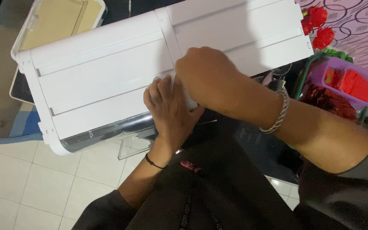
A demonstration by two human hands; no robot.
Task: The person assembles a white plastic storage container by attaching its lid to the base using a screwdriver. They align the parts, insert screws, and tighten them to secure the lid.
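A long white plastic appliance casing with ribbed panels lies across my lap and reaches over the floor. My left hand, a thin black band on its wrist, presses on the casing's near edge at the middle, its fingertips tucked under the other hand. My right hand, a silver chain bracelet on its wrist, is curled over the same spot beside the raised centre band. A small white part shows between the hands. What the fingers grip is hidden.
A glossy silver strip and clear plastic flap run under the casing's front. A beige-lidded box sits at the upper left. A purple container with red contents and red flowers stand to the right. Pale floor tiles lie below.
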